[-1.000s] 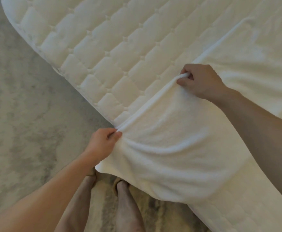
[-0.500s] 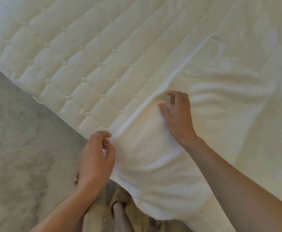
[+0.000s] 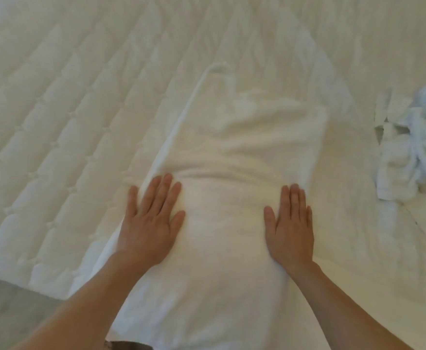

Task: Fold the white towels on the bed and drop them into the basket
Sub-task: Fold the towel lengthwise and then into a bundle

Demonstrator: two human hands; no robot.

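A white towel (image 3: 234,137) lies lengthwise on the quilted bed (image 3: 55,127), folded into a long strip with a few creases across its middle. My left hand (image 3: 151,221) presses flat on the towel near its left edge, fingers straight. Flat on the towel's right side lies my right hand (image 3: 290,223), fingers together. The towel's near end hangs over the bed's front edge between my forearms. No basket is in view.
A crumpled pile of white towels (image 3: 414,152) sits on the bed at the right edge of the view. Grey carpet (image 3: 2,306) shows at the lower left beside the mattress corner.
Both hands have let go of the towel's edge and now lie flat on top of it. The view has swung up over the bed, bringing the crumpled pile into sight.
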